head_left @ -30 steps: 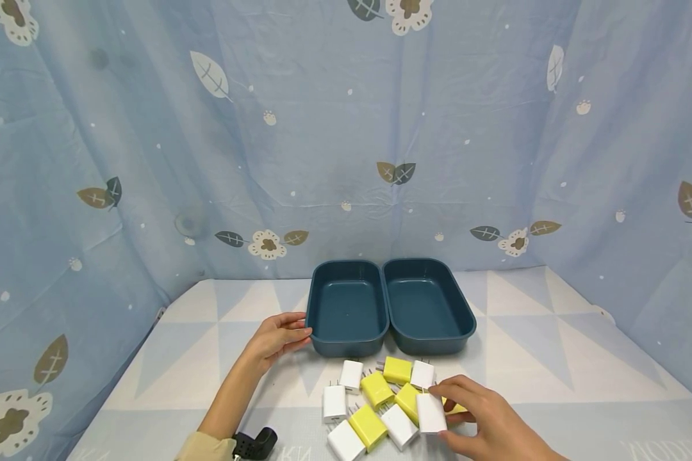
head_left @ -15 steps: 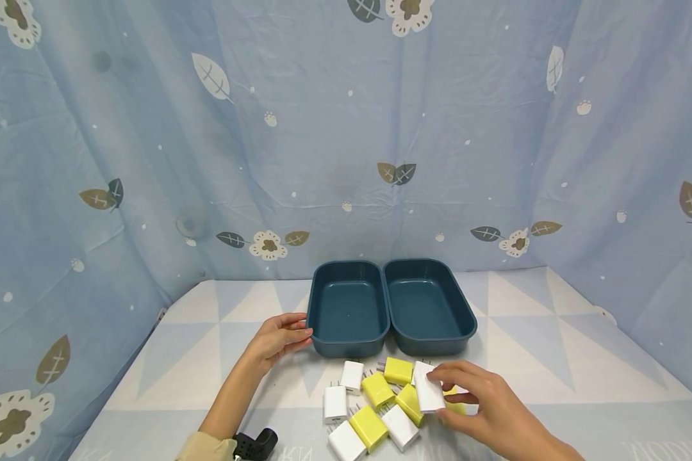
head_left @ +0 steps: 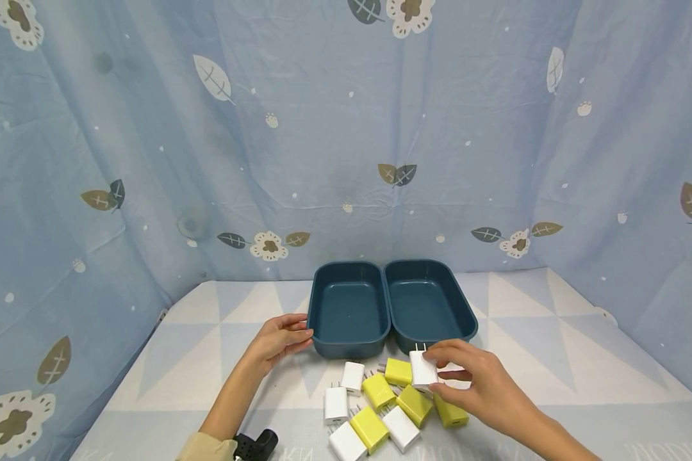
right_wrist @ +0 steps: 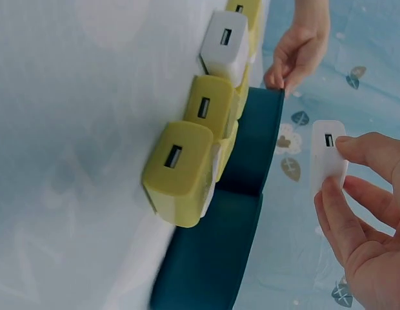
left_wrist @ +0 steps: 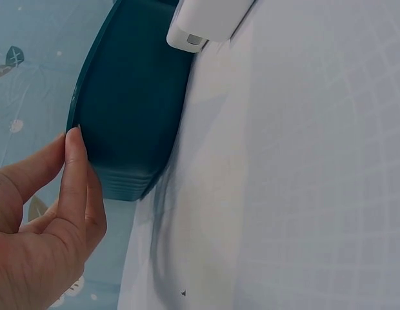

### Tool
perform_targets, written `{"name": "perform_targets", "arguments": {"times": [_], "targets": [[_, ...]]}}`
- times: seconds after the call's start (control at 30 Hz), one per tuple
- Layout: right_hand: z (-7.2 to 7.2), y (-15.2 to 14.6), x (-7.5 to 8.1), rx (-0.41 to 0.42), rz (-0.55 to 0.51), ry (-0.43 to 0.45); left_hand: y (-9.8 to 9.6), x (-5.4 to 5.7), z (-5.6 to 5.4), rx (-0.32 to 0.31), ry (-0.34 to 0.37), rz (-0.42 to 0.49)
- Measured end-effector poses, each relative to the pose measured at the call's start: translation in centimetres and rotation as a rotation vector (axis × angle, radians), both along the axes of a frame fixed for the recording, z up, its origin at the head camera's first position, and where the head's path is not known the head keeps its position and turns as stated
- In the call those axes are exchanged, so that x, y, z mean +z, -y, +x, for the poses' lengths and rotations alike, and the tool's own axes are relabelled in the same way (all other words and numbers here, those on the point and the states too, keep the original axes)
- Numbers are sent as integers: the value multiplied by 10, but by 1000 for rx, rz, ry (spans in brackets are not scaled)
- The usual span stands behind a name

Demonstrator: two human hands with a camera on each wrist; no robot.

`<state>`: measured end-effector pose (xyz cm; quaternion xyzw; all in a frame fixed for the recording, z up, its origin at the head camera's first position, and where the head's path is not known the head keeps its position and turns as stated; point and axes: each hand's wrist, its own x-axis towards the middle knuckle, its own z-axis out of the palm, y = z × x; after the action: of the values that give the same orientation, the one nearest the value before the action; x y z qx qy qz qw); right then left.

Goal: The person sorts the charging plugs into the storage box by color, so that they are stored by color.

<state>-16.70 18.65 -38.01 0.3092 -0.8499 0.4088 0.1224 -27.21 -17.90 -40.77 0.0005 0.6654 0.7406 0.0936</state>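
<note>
My right hand pinches a white USB charger between thumb and fingertips, its prongs pointing toward the bins. In the right wrist view, that charger shows its USB port, held out away from the pile. Below it lies a cluster of yellow chargers and white chargers on the table. At the left, my left hand grips the near-left rim of a dark blue bin. The left wrist view shows thumb and fingertips of the left hand meeting at that rim.
A second dark blue bin stands against the first one's right side. Both bins' floors are bare. A patterned cloth covers the table, and a blue curtain hangs behind. A black wrist device shows by the left sleeve.
The right hand has lifted the white charger and moved it forward toward the right bin, uncovering a yellow charger beneath. The left hand stays at the left bin's rim.
</note>
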Motion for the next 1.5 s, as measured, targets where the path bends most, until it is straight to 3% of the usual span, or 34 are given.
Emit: {"name": "perform_targets", "arguments": {"times": [0.43,0.7,1.03,1.5], "targets": [[-19,21,9,25,-28,-19,-1,0,-1,-1,4,12],[-31,37,8,10,-49,23,-1,1,1,-1,8,12],[-47,58,1,30,-115,75,0,1,2,-17,10,20],[-70,81,-8,-9,-110,69,-1,1,1,-14,4,7]]}}
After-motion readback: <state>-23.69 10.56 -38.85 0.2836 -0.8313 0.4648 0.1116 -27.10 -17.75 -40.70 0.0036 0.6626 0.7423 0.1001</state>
